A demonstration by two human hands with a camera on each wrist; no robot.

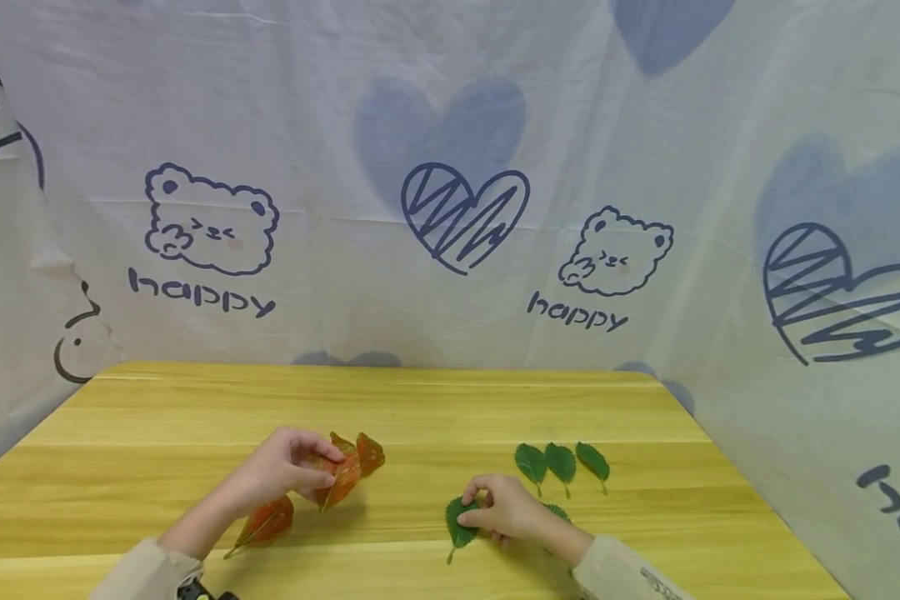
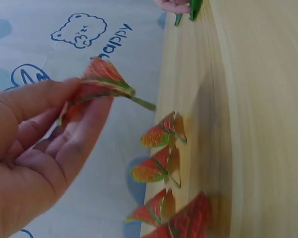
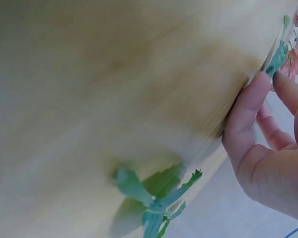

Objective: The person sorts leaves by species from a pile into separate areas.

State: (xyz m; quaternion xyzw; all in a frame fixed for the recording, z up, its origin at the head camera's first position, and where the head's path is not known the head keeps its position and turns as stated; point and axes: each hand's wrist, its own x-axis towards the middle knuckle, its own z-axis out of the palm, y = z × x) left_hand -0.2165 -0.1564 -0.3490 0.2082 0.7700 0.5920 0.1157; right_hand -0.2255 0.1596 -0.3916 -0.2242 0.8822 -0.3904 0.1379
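My left hand (image 1: 297,463) pinches a red-orange leaf (image 1: 343,479) between thumb and fingers, raised above the table; the left wrist view shows this leaf (image 2: 97,82) curled, its stem pointing away from the hand. Just beyond it lie more red leaves (image 1: 371,454), partly covered. Another red leaf (image 1: 270,520) lies below the left wrist. With thumb and index finger, my right hand (image 1: 504,506) pinches a green leaf (image 1: 459,528) at the table's surface, stem toward me. The right wrist view shows the fingertips meeting at that green leaf (image 3: 276,60).
Three green leaves lie in a row, left (image 1: 529,461), middle (image 1: 560,461) and right (image 1: 592,459), beyond the right hand. Another green leaf (image 1: 558,512) is partly hidden by the right forearm. The wooden table (image 1: 435,400) meets a printed cloth (image 1: 330,250) behind and at the sides.
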